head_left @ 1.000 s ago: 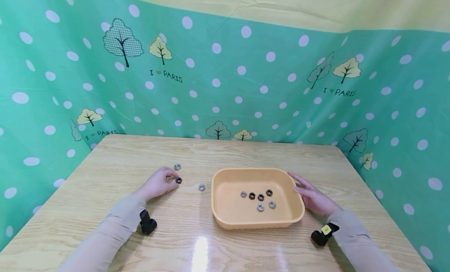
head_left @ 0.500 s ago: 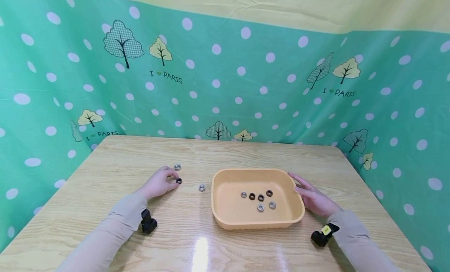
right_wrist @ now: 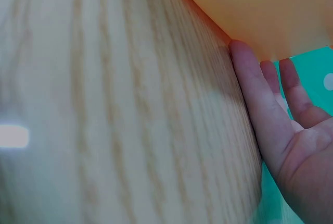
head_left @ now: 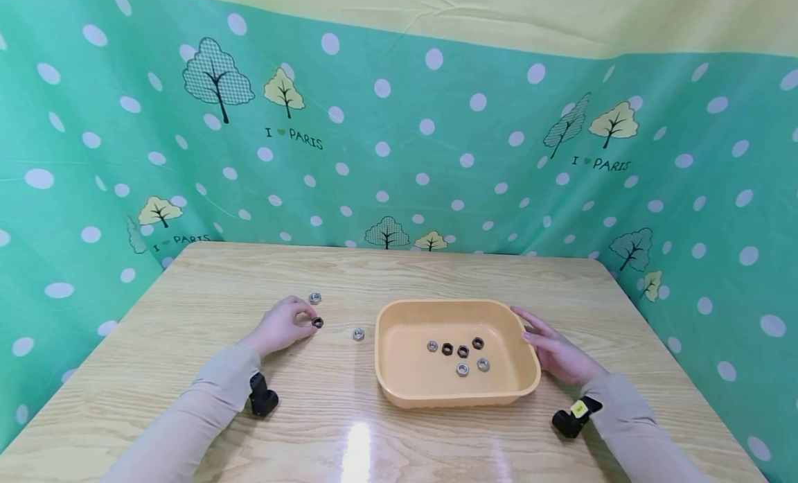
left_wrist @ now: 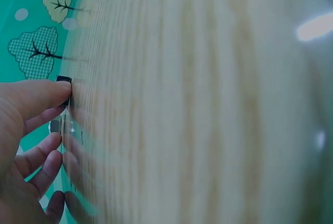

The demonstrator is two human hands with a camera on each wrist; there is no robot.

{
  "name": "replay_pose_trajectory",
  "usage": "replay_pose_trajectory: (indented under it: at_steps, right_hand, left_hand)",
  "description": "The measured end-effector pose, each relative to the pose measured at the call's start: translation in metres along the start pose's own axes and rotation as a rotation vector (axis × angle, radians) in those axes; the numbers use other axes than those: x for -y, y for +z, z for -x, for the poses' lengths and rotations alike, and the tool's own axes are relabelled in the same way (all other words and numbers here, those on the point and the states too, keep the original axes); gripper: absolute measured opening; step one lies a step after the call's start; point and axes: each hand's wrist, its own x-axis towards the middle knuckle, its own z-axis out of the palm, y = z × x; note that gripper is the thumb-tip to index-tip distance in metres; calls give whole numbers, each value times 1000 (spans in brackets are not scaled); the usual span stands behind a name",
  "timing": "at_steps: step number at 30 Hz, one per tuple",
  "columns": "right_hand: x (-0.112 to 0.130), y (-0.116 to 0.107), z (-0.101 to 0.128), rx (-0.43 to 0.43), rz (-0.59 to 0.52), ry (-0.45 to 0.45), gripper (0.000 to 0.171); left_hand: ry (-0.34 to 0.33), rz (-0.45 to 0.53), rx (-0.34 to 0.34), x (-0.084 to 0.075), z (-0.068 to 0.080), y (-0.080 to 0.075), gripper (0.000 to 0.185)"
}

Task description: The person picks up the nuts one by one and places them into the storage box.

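Note:
My left hand (head_left: 282, 327) pinches a black hex nut (head_left: 318, 322) between thumb and forefinger, down at the tabletop; in the left wrist view the nut (left_wrist: 64, 79) shows beside the thumb tip. A silver nut (head_left: 314, 298) lies just beyond that hand, and another silver nut (head_left: 358, 335) sits between it and the orange bin (head_left: 458, 401). Against the bin's right wall rests my right hand (head_left: 564, 355), fingers extended, fingertips at the side as the right wrist view also shows. Inside the bin lie several nuts, black (head_left: 463, 351) and silver (head_left: 463, 369).
The wooden table (head_left: 249, 268) ends at the back and sides near a green dotted cloth (head_left: 399, 164). Black cameras (head_left: 262, 396) are strapped to both wrists. Light glares off the table's front (head_left: 357, 452).

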Motion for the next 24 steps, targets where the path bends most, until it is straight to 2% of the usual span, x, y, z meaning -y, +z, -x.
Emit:
replay_pose_trajectory:
  at_steps: [15, 24]
  right_hand:
    - [1, 3, 0, -63, 64, 40, 65]
    - [1, 4, 0, -74, 76, 51, 65]
  left_hand:
    - [-28, -3, 21, 1, 2, -2, 12]
    - [1, 95, 16, 0, 4, -6, 12]
